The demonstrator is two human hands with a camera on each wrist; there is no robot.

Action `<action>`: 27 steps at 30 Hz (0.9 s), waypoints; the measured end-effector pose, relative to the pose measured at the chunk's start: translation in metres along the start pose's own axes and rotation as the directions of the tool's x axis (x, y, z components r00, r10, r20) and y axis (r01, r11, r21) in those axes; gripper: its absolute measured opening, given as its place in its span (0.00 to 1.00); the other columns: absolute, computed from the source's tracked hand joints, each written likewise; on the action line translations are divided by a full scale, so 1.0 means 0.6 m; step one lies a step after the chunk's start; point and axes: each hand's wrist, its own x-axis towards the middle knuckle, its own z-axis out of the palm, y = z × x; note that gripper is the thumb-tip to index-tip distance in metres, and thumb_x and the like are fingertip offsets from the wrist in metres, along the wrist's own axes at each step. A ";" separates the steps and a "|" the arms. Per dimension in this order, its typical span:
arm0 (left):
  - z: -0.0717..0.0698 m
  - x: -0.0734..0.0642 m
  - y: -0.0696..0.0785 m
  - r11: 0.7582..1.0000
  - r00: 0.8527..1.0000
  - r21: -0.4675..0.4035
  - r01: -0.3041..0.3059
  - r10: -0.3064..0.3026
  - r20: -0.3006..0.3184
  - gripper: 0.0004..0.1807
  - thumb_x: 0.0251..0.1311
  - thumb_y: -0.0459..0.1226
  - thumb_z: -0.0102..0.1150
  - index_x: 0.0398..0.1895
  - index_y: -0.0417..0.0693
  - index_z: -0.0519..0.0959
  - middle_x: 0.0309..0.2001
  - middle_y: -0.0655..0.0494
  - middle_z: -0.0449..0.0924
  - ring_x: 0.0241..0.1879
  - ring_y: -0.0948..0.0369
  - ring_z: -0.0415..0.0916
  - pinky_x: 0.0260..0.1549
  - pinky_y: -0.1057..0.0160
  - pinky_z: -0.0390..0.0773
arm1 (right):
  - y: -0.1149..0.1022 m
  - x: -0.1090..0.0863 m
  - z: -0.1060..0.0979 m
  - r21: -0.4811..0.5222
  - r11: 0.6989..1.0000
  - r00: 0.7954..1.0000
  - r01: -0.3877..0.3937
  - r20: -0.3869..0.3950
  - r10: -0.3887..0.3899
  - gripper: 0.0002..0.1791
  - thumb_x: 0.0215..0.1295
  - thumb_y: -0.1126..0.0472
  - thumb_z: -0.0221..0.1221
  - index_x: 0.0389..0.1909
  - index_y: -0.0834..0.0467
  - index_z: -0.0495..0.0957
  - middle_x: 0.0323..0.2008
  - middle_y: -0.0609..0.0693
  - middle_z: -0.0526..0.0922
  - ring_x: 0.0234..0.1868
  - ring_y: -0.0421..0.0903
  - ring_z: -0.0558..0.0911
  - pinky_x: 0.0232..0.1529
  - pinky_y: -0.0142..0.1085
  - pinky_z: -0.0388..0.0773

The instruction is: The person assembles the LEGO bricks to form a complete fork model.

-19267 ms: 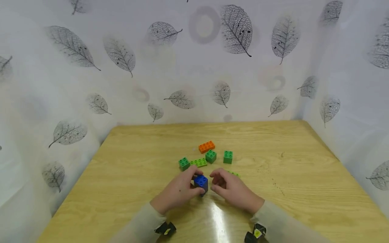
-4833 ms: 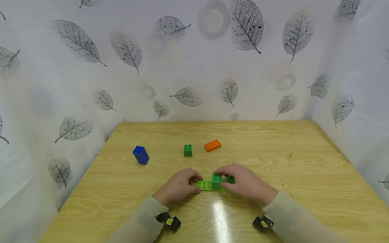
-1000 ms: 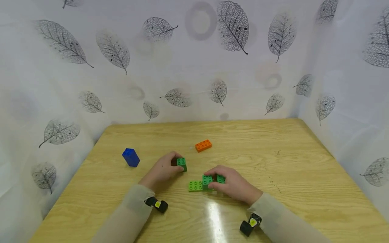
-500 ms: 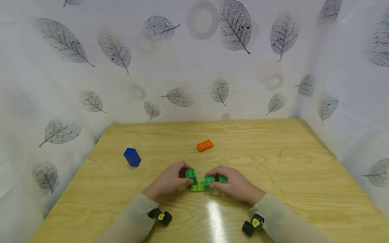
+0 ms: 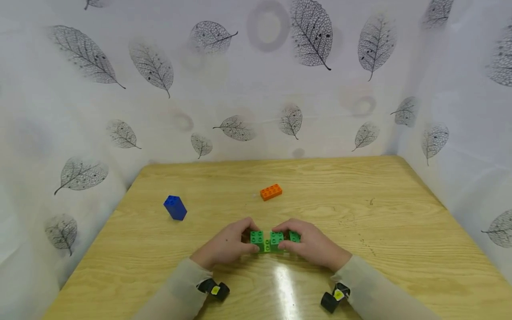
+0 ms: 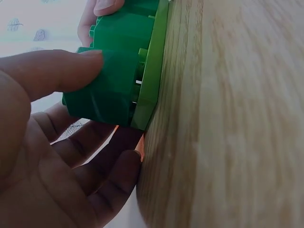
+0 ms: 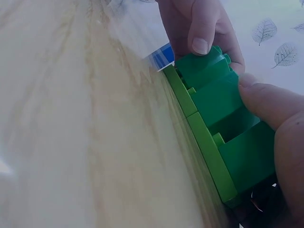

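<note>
Two light green building-block plates (image 7: 209, 154) lie end to end on the table, a seam between them. My left hand (image 5: 226, 244) pinches a green block (image 5: 257, 240) over the left end of the row. Its underside sits slightly tilted on the studs, with a thin gap showing in the left wrist view. A second green block (image 7: 218, 102) spans the seam, and my right hand (image 5: 314, 244) grips it between thumb and fingers. The third green block (image 5: 294, 237) stands on the right end, partly hidden behind the right hand.
An orange block (image 5: 271, 192) lies farther back, near the middle of the wooden table (image 5: 360, 209). Toward the back left stands a tall blue block stack (image 5: 175, 208). A leaf-patterned white cloth (image 5: 256, 80) surrounds the table's back and sides.
My left hand has brought the green block from farther back left down onto the plate's left end. My right hand keeps its grip. Earlier, the blue stack went from my left hand to the back left.
</note>
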 end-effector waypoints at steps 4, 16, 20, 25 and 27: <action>0.001 -0.001 0.005 0.999 1.000 0.034 -0.002 0.002 0.002 0.15 0.62 0.41 0.70 0.47 0.58 0.76 0.44 0.63 0.79 0.42 0.60 0.76 0.36 0.59 0.79 | -0.001 0.000 0.000 0.006 1.000 1.000 -0.001 0.004 0.001 0.21 0.69 0.47 0.64 0.61 0.42 0.79 0.45 0.34 0.79 0.45 0.40 0.77 0.50 0.41 0.76; 0.008 0.002 0.009 0.980 1.000 0.199 0.013 -0.007 -0.031 0.14 0.58 0.42 0.73 0.43 0.58 0.76 0.37 0.66 0.77 0.36 0.63 0.73 0.37 0.59 0.75 | -0.009 0.000 -0.005 0.000 1.000 1.000 0.001 0.027 -0.001 0.21 0.69 0.44 0.63 0.61 0.41 0.78 0.44 0.35 0.78 0.44 0.40 0.77 0.49 0.39 0.76; 0.008 0.001 0.002 0.987 0.999 0.157 0.031 -0.029 -0.014 0.15 0.59 0.44 0.72 0.46 0.58 0.78 0.39 0.66 0.77 0.38 0.63 0.74 0.39 0.58 0.75 | -0.011 -0.001 -0.006 0.003 1.000 0.999 0.003 0.041 -0.003 0.21 0.70 0.44 0.63 0.61 0.43 0.78 0.45 0.36 0.78 0.44 0.40 0.77 0.48 0.39 0.77; 0.001 0.001 -0.001 0.995 1.000 0.095 0.013 -0.015 0.017 0.16 0.65 0.53 0.65 0.51 0.61 0.78 0.43 0.67 0.78 0.42 0.62 0.75 0.43 0.57 0.75 | -0.010 -0.001 -0.005 0.001 1.000 0.999 -0.005 0.043 0.005 0.21 0.70 0.43 0.62 0.61 0.41 0.77 0.45 0.35 0.78 0.45 0.40 0.77 0.50 0.41 0.76; -0.001 0.001 -0.001 0.997 1.000 0.081 0.000 -0.001 0.013 0.15 0.68 0.54 0.61 0.52 0.62 0.79 0.44 0.67 0.78 0.42 0.62 0.75 0.44 0.56 0.75 | -0.008 0.000 -0.005 0.002 1.000 0.999 -0.009 0.045 0.009 0.20 0.71 0.44 0.61 0.61 0.40 0.77 0.45 0.36 0.78 0.45 0.40 0.77 0.50 0.40 0.75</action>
